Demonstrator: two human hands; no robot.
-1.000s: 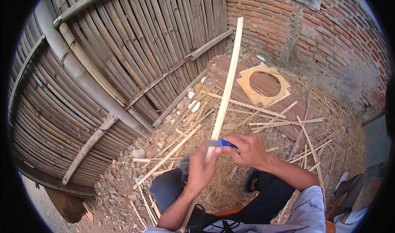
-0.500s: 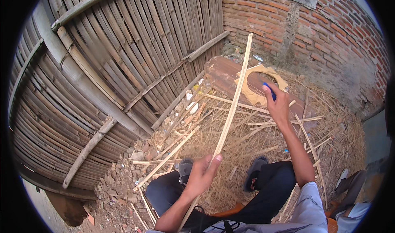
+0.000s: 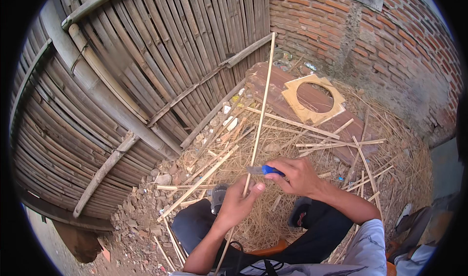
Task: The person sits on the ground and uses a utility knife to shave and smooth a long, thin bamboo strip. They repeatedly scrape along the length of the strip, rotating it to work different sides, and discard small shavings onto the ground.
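Note:
A long, thin bamboo strip [image 3: 263, 100] slants up and away from my lap, its lower part passing under my forearm. My left hand [image 3: 240, 202] is closed round it above my left knee. In my right hand [image 3: 295, 177] is a blue-handled utility knife [image 3: 273, 171], gripped with the fingers wrapped round the handle. Its blade points left and meets the strip, or lies just over it, slightly above my left thumb. Whether the edge is cutting into the bamboo cannot be made out.
A board with a round hole [image 3: 291, 92] lies on a brown wooden plank [image 3: 261, 78]. Loose bamboo strips [image 3: 197, 183] and shavings cover the ground around my feet. A bamboo fence [image 3: 161, 47] stands left, a brick wall [image 3: 317, 13] behind. Another person's leg [image 3: 414, 225] shows at right.
My right hand has come down and left with the knife, from over the holed board to the strip. The strip now stands more upright and looks narrower; my left hand has shifted slightly.

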